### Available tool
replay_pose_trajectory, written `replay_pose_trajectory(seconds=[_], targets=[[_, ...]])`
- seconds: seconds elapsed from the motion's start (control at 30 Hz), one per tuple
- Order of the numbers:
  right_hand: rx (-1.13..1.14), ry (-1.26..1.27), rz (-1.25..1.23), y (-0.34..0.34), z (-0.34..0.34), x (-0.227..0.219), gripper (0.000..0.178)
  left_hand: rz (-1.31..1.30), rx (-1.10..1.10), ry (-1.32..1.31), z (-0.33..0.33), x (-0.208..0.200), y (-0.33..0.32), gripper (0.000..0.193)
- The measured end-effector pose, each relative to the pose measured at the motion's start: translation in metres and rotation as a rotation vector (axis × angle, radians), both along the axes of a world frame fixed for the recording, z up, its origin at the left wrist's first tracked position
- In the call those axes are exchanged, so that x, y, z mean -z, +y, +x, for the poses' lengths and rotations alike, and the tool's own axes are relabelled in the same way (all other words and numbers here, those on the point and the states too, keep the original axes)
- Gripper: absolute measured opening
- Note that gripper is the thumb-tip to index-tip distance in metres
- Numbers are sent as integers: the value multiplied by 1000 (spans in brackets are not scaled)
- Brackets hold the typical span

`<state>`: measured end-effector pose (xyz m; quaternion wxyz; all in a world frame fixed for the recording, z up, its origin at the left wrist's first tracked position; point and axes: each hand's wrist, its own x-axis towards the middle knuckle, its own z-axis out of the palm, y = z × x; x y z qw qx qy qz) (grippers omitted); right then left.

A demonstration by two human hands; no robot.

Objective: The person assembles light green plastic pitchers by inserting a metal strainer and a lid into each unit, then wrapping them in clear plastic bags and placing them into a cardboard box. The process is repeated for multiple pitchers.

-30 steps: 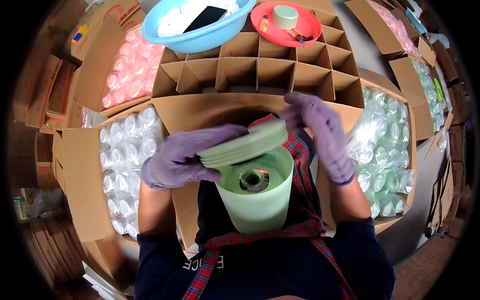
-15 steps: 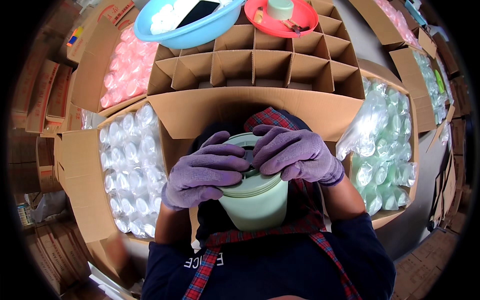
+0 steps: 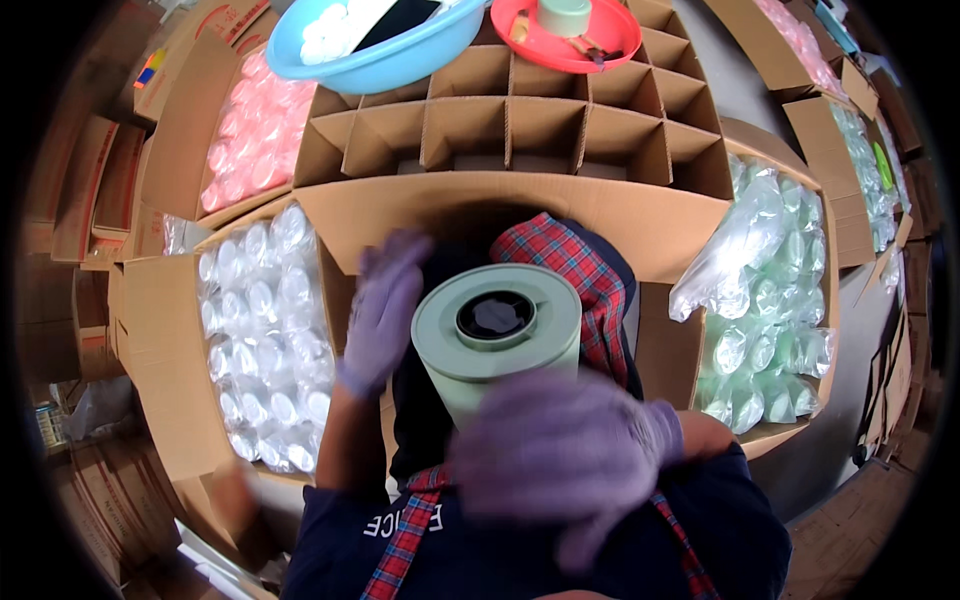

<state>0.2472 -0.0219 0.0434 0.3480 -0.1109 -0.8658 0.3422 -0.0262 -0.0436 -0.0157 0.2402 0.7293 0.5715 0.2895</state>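
Observation:
A pale green round container (image 3: 450, 390) stands upright in front of my lap, its lid (image 3: 450, 335) on top. In the lid's middle is a raised ring around a dark, glossy round part (image 3: 497, 315). My left hand (image 3: 385, 315), in a purple glove, is held just left of the container, apart from it, fingers stretched out and slightly blurred. My right hand (image 3: 555, 450), gloved alike, is over the container's near right side and hides part of it. Motion smears its fingers, so whether it touches the container cannot be made out.
A divided cardboard box (image 3: 510, 190) stands ahead, bearing a blue basin (image 3: 400, 65) and a red tray (image 3: 560, 60) with a green cup and small tools. Boxes of bagged clear containers (image 3: 265, 340), green containers (image 3: 770, 300) and pink containers (image 3: 255, 130) surround me.
Both hands have come off the lid. My left hand has moved left, and my right hand has swept down toward me. The lid's top and dark centre now show.

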Motion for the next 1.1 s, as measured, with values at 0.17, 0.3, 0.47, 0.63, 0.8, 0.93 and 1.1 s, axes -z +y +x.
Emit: replay_pose_trajectory(seconds=[0.17,0.3,0.47,0.63,0.8,0.93,1.1], targets=[[113,-217,-256,24,-8,-1,87,75,235,-205,18,-34,-15,47],[11,-91,-73,10,7,-13,77,-83,-66,-51,7,3,-5,45],[-36,50,73,-12,0,-7,83,-2,-89,-45,13,10,-6,41],[10,-88,33,-2,-2,0,91,-124,-34,-435,24,-4,-6,42],[260,-85,-310,15,1,23,90,-246,-41,18,27,-33,6,49],[32,-36,55,-4,-7,-9,96,-67,-149,-285,10,-3,-7,53],[131,-241,-171,14,3,10,52,-3,312,-268,20,-20,-6,56]])
